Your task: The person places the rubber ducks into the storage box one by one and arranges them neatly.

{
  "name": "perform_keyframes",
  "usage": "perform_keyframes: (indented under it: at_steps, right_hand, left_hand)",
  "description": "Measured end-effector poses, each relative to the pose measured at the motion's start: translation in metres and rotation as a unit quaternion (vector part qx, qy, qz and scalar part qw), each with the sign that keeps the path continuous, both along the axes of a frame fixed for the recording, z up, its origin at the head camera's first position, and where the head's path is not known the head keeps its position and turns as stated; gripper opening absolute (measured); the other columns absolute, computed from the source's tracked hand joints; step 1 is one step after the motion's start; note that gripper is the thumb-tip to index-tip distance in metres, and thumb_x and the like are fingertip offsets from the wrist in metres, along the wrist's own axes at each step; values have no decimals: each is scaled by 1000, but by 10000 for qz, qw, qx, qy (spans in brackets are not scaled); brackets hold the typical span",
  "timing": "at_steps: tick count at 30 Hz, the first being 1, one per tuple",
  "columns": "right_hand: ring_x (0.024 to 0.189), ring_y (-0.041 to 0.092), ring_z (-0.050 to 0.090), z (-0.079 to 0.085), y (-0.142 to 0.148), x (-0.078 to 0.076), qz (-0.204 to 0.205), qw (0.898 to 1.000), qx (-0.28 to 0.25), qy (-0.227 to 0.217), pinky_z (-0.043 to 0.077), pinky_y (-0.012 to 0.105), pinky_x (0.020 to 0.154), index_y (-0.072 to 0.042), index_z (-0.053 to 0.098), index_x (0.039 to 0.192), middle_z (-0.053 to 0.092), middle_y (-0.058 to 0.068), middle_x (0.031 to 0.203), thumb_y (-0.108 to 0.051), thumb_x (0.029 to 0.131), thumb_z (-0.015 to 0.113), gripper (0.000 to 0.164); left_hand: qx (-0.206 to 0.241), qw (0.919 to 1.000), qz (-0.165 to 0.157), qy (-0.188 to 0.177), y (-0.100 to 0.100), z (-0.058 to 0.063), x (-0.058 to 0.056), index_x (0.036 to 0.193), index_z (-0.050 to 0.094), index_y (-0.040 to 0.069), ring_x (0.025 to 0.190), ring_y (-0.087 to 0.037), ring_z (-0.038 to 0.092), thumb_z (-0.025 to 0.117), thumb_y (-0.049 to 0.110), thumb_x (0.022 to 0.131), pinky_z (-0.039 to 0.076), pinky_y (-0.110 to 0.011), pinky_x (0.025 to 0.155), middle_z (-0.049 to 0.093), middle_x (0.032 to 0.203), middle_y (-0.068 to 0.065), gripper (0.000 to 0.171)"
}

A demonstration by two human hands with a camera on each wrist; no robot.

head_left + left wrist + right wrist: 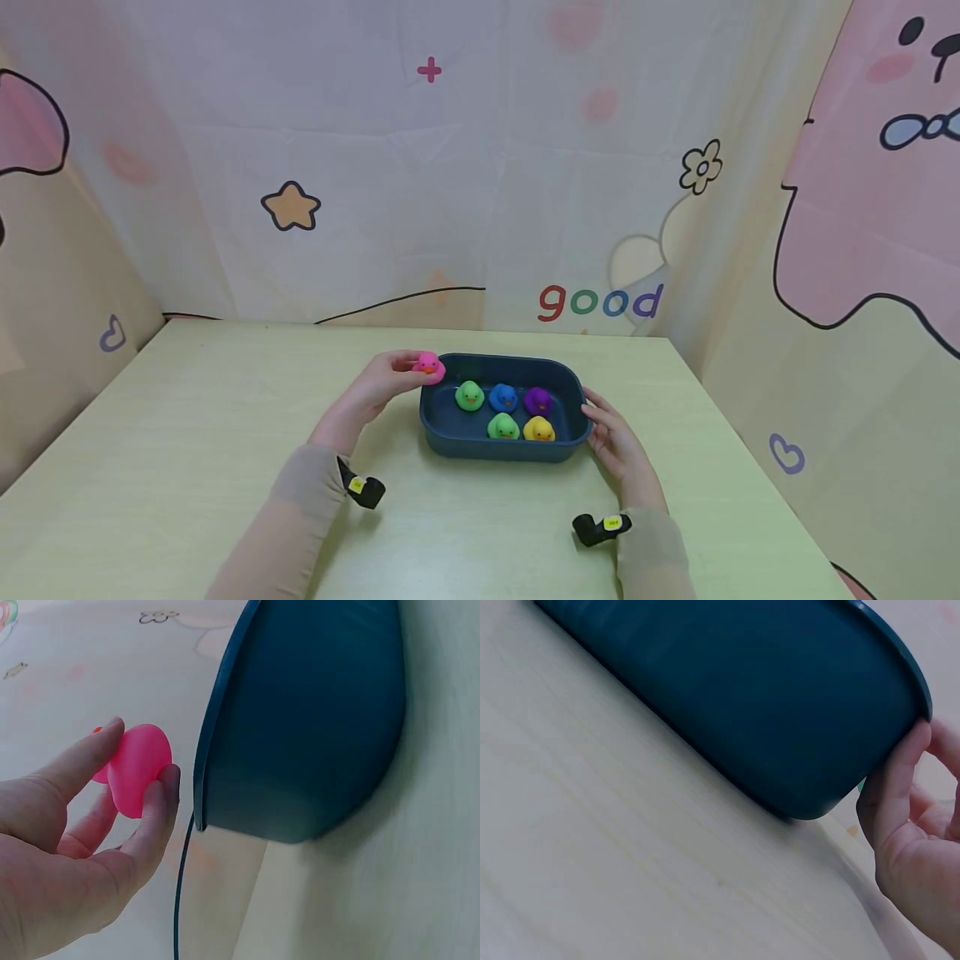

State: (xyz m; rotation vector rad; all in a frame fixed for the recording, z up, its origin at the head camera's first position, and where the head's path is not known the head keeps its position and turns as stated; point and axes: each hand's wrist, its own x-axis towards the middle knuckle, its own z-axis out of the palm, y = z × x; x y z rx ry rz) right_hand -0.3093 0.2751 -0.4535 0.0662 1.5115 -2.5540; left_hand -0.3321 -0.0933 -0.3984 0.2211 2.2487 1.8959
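Note:
My left hand [382, 379] pinches a pink rubber duck [428, 367] between thumb and fingers, at the left end of a dark blue oblong tub [495, 451]. In the left wrist view the duck [139, 769] is held up beside the rim. Inside the tub sit a green duck [469, 396], a blue duck [503, 397] and a purple duck [537, 402], with another green duck [503, 427] and a yellow duck [539, 428] in front. At the tub's right end my right hand [617, 437] rests its fingers against the outer wall, fingertips right at the rim.
The tub stands on a pale wooden table [225, 417]. A printed cloth [450, 183] with cartoon figures hangs behind the table and along both sides. Each wrist carries a small black camera, one on the left [363, 487] and one on the right [600, 528].

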Motion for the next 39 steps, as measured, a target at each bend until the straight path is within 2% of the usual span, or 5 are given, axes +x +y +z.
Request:
perform_keyframes:
  at_steps: [7, 12, 21, 28, 39]
  right_hand:
    - [71, 4, 66, -1, 0, -1, -3, 9999, -45, -110, 54, 14, 67, -23, 68, 104, 69, -4, 90, -2, 102, 41, 34]
    - [71, 4, 66, 0, 0, -2, -14, 9999, -45, -146, 54, 14, 68, -23, 68, 103, 70, -4, 91, -2, 102, 42, 33]
    - [71, 3, 65, -2, 0, -1, 40, 10000, 39, 42, 54, 14, 67, -23, 67, 105, 69, -5, 89, -1, 102, 40, 34]
    - [72, 2, 65, -4, 3, 0, 273, 9989, -49, 383, 53, 13, 67, -23, 66, 109, 69, -5, 91, 1, 102, 37, 38]
    - [72, 3, 65, -5, 2, 0, 256, 9990, -59, 348, 54, 14, 66, -23, 67, 108, 70, -4, 92, 0, 102, 37, 38]
  left_hand:
    - [-204, 9998, -17, 57, 24, 4, 4, 134, 54, -1, 133, -35, 38, 73, 16, 86, 41, -50, 109, 52, 138, -19, 54]
    - [-520, 9981, -192, 260, 38, 3, 7, 127, 60, 0, 126, -34, 43, 75, 16, 85, 43, -48, 106, 55, 131, -18, 48]
    - [-1494, 9850, -305, 807, 61, -3, 14, 110, 71, 5, 95, -23, 58, 81, 13, 79, 54, -29, 78, 65, 109, -11, 34]
    - [-2445, 9612, -339, 1232, 71, -5, 20, 104, 72, 4, 92, -24, 59, 84, 10, 75, 54, -34, 81, 68, 104, -11, 33]
    - [-3951, 9103, -290, 1203, 84, -5, 22, 96, 72, 2, 88, -21, 52, 76, -2, 77, 53, -33, 79, 63, 96, -10, 20]
